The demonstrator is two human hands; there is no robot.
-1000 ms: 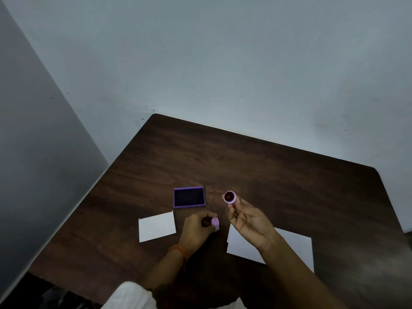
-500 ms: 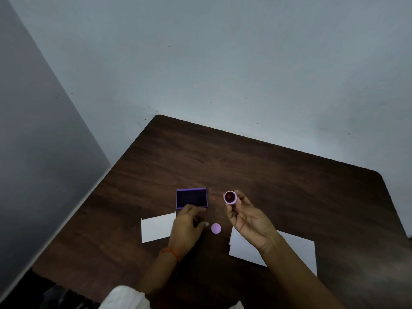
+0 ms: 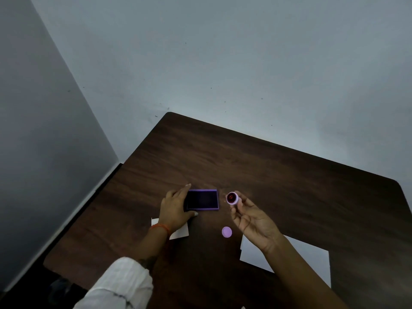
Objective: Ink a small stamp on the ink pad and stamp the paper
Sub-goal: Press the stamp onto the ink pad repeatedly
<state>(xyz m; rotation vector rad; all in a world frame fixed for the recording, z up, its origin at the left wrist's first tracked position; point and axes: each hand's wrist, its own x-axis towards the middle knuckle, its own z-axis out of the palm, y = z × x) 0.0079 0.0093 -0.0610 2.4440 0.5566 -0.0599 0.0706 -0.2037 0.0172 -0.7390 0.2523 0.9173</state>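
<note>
Purple ink pad (image 3: pixel 202 200) in left hand's (image 3: pixel 175 208) grip; stamp (image 3: pixel 232 198) pinched in right hand (image 3: pixel 252 219).

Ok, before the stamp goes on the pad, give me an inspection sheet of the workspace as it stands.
Surface: dark wooden table, far half bare.
Ink pad: open, lying flat, dark pad showing.
Stamp: held above the table, inked face turned up toward the camera.
Cap: lilac, lying loose on the table near the stamp hand.
Paper: white sheet under the right forearm; no mark visible on the part showing.
Clutter: small white card, partly under the left wrist.
Left hand: gripping the ink pad's left end.
Right hand: fingertips pinching the stamp.
Cables: nothing seen.
Surroundings: plain pale walls meeting in a corner behind the table.
</note>
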